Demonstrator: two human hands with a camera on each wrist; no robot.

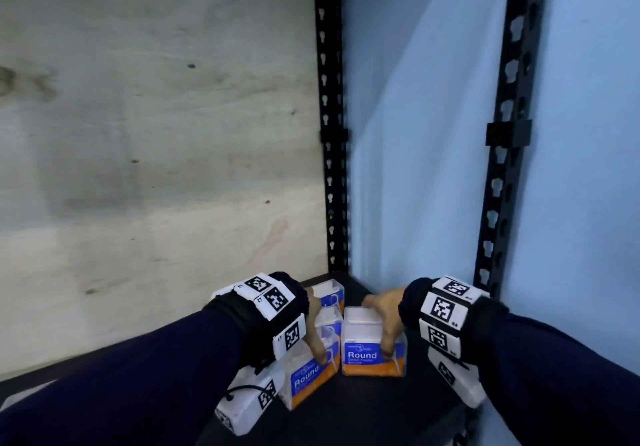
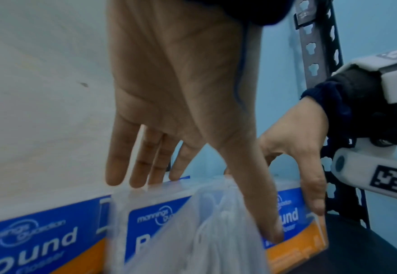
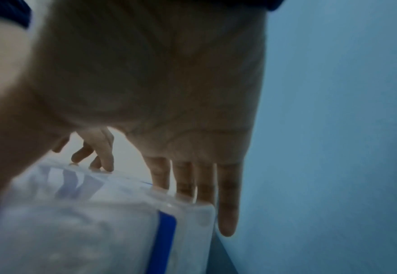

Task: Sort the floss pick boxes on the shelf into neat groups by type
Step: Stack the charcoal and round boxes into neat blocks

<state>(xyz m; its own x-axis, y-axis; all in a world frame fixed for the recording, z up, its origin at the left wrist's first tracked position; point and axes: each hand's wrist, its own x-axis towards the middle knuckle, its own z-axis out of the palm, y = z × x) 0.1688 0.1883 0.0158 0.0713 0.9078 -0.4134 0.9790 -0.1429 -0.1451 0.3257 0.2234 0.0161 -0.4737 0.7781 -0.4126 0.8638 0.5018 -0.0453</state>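
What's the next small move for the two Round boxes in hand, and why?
Probably swing the left hand's tilted Round box square and slide it flush beside the right hand's upright Round box. Both labels read Round with the same blue and orange, so they likely belong together, and a gap and skew separate them on the black shelf.

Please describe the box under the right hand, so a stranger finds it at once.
Look at the dark shelf beside the blue wall. The box stands rightmost, in the right hand's grip. Unlike its tilted neighbour, it stands upright, label facing forward.
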